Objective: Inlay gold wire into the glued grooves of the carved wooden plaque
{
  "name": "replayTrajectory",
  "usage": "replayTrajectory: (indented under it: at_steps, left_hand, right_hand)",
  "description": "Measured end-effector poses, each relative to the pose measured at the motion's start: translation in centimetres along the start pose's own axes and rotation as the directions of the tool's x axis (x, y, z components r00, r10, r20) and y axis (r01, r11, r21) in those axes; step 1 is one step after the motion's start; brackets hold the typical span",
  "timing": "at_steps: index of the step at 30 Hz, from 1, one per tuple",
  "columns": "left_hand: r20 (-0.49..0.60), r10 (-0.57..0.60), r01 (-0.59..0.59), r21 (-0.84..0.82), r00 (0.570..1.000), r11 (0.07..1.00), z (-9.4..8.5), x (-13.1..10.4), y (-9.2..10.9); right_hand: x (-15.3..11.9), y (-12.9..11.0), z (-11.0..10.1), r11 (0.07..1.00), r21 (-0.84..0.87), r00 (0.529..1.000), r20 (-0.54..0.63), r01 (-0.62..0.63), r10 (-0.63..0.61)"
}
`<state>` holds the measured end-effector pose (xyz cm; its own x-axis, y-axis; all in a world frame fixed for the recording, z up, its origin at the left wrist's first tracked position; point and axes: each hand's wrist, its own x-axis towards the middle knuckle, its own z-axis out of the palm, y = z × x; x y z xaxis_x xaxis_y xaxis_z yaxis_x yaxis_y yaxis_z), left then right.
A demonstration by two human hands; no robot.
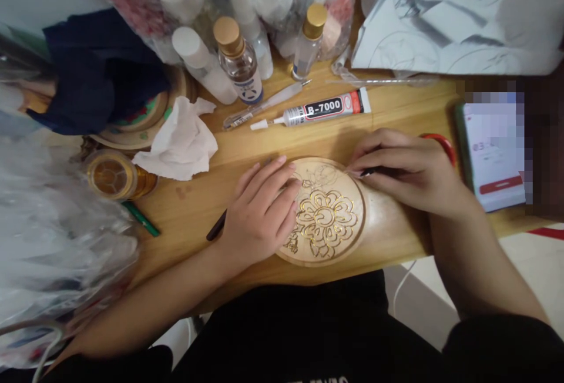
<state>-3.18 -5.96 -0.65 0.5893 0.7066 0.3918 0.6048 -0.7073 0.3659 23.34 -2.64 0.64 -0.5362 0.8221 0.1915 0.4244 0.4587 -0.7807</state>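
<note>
A round wooden plate point(363, 218) lies near the table's front edge, with a flower pattern point(325, 217) outlined in gold and pencil lines near its far rim. My left hand point(264, 212) rests on the plate's left side, fingers spread and lying flat. Beside the right upper rim, my right hand point(400, 168) is closed in a pinch on a thin dark-tipped tool point(369, 172), whose full shape my fingers hide. Behind the plate lies a B-7000 glue tube point(326, 108) with its white nozzle toward the left.
Bottles point(241, 66) and a clear pen point(268, 104) lie or stand behind. Crumpled tissue point(185, 139), an amber jar point(112, 176) and a green pen point(141, 218) are left. Red-handled scissors point(442, 145) and a lit phone point(496, 154) are right; sketches point(423, 24) lie behind.
</note>
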Motion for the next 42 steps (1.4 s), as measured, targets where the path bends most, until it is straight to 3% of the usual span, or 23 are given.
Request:
replayTrajectory:
  at_steps: [14,42]
  left_hand:
    - [0.049,0.041,-0.039,-0.044,0.998,0.998,0.12,-0.37,-0.41]
    - [0.030,0.038,-0.036,-0.045,0.999,0.998,0.48,-0.50,-0.41]
  right_hand:
    - [-0.11,0.15,0.00,1.000,0.007,1.000,0.009,-0.026,0.026]
    - [0.13,0.22,0.55,0.992,-0.117,0.998,-0.039,-0.056,0.051]
